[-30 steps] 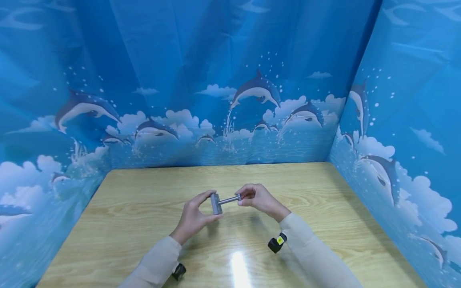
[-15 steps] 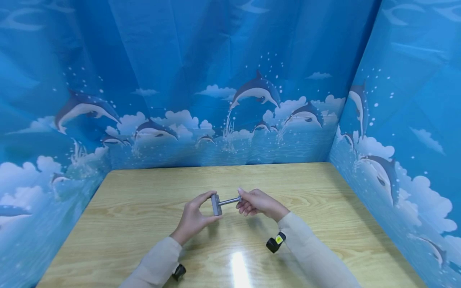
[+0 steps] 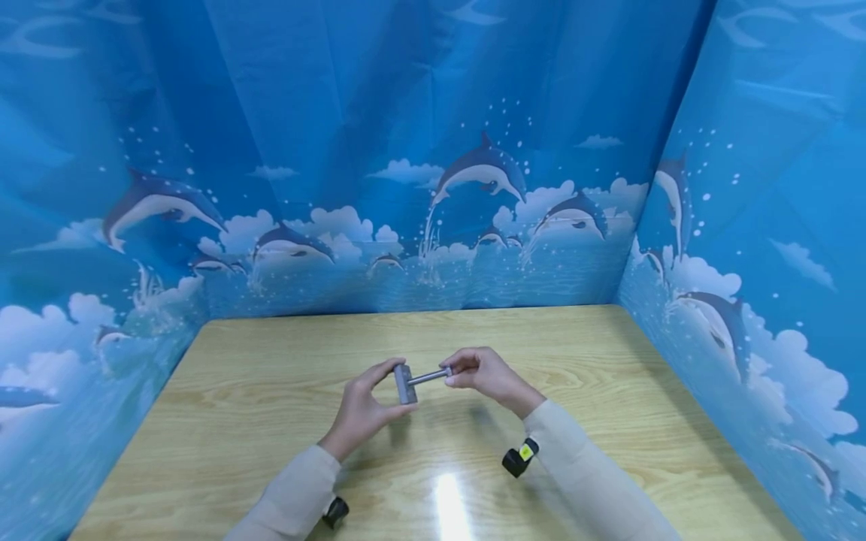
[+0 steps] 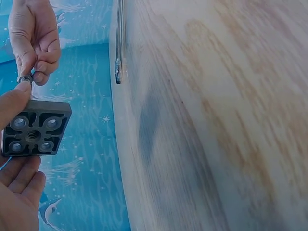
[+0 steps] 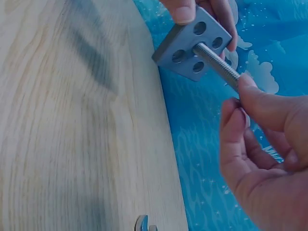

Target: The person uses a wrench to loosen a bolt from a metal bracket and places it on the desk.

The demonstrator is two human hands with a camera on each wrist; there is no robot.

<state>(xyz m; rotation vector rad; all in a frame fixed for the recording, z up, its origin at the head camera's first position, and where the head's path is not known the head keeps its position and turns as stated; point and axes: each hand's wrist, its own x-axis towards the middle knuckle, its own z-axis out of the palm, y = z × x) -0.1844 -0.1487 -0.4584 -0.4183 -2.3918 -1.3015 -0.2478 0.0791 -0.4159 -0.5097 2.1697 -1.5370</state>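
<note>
My left hand (image 3: pixel 364 412) grips a square grey metal plate (image 3: pixel 406 385) by opposite edges, thumb on one side and fingers on the other. Round holes sit at the corners of the plate in both wrist views. A long threaded bolt (image 5: pixel 219 62) stands out from the plate's centre hole. The thumb and fingertips of my right hand (image 3: pixel 494 377) pinch the bolt's outer end, hiding most of its head in the right wrist view. In the left wrist view the plate's ribbed back (image 4: pixel 41 126) shows a threaded centre hole. Both hands hover over the table.
A wood-grain table (image 3: pixel 271 361) spreads beneath the hands. Blue dolphin-print curtains (image 3: pixel 379 270) border its back and sides. Along a table edge in the left wrist view lies a shiny wrench-like tool (image 4: pixel 118 53); a metal end (image 5: pixel 142 224) pokes into the right wrist view.
The right hand's thumb and fingers have rolled about the bolt's end: thumb low, then raised half a second ago, now low again. The left hand and plate have hardly moved.
</note>
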